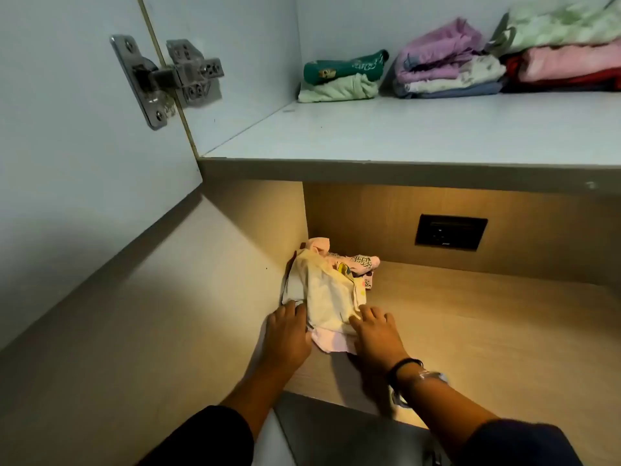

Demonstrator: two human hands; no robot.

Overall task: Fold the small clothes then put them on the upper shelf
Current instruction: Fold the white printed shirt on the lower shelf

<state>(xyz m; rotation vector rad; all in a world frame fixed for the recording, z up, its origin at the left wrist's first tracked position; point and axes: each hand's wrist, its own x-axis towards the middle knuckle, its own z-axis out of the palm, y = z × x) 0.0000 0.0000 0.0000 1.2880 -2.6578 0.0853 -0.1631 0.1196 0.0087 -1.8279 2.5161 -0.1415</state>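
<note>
Grip open, left hand (289, 334) and right hand (376, 331) touch cream garment (329, 297).

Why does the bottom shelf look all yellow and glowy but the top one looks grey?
Head view: a warm light, seemingly under the upper shelf, glows on the lower shelf and the cream cloth; the upper shelf gets only cool, dim light; the right hand throws a dark shadow beneath its wrist.
</note>
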